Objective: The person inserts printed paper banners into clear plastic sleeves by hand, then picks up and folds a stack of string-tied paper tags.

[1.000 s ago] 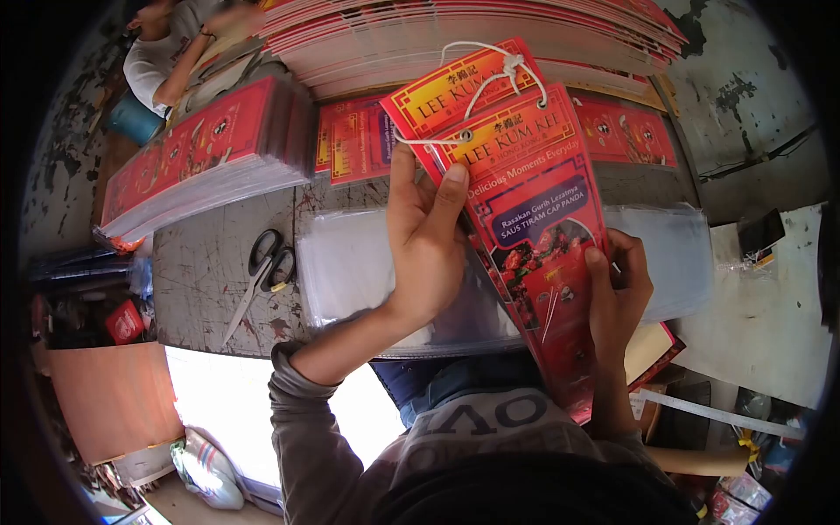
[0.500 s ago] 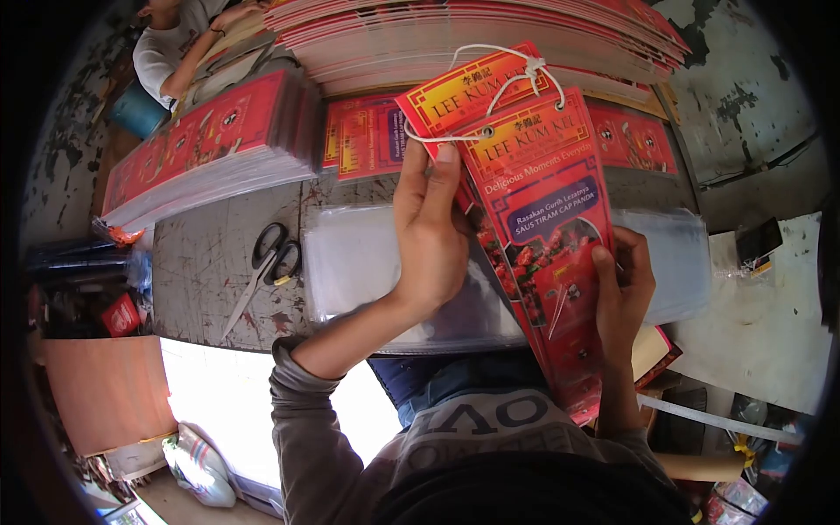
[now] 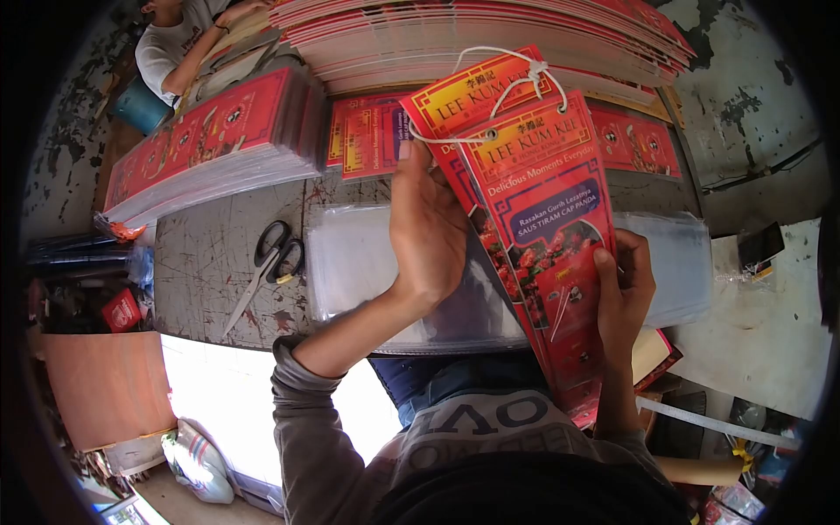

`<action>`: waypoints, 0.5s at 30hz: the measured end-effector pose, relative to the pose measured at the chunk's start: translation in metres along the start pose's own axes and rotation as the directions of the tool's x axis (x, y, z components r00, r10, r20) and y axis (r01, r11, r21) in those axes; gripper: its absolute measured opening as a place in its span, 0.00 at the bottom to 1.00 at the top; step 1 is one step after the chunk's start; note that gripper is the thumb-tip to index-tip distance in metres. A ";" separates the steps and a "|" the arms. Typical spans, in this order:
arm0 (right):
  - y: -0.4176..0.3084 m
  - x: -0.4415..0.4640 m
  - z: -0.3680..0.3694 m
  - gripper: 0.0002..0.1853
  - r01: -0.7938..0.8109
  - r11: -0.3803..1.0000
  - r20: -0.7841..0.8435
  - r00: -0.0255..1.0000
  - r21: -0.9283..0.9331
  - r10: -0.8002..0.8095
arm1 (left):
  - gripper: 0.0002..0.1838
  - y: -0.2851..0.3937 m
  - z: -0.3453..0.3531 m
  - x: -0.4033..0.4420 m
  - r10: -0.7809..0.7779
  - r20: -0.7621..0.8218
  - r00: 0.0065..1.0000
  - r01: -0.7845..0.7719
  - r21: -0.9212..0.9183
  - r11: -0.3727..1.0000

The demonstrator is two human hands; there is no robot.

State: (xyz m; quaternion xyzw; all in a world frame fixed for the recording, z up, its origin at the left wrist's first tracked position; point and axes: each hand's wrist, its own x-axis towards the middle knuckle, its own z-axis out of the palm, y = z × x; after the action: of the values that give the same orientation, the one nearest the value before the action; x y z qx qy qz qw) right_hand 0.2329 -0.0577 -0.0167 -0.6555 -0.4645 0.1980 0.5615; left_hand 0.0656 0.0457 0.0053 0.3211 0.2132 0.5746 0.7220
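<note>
Two red Lee Kum Kee hanging cards in clear plastic overlap in a fan in front of me, a white cord looped through their top eyelets. My right hand grips their right edge, thumb on the front and fingers behind. At the upper left edge, my left hand has one finger stretched upward. Its other fingers are partly hidden behind the rear card, and no clear grip shows. Below the cards, clear plastic sleeves lie on the table.
Black-handled scissors lie left of the sleeves. A stack of red cards stands at the left, with a taller stack across the back. More clear sleeves lie at the right. Another person sits at the far left.
My left thumb has left the card front and gone behind the rear card's edge, while one finger points up beside it. My right hand keeps its grip; the cards have barely shifted.
</note>
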 end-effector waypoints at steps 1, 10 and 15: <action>0.000 0.000 0.000 0.10 0.001 1.000 -0.004 1.000 0.001 -0.001 | 0.29 0.000 0.000 0.000 0.000 0.000 1.000 0.000 0.001 1.000; -0.001 0.000 0.000 0.10 -0.011 1.000 -0.002 1.000 -0.006 0.011 | 0.30 0.001 0.001 -0.001 -0.022 -0.034 0.999 0.023 0.012 1.000; -0.001 -0.001 0.001 0.10 -0.004 1.000 -0.006 1.000 0.011 0.004 | 0.29 0.002 0.000 0.000 -0.045 -0.019 0.999 0.045 0.014 0.999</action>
State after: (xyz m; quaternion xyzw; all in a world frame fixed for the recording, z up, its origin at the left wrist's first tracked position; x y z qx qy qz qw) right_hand 0.2315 -0.0579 -0.0165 -0.6539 -0.4604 0.1998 0.5661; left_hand 0.0646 0.0454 0.0068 0.3161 0.2314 0.5596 0.7303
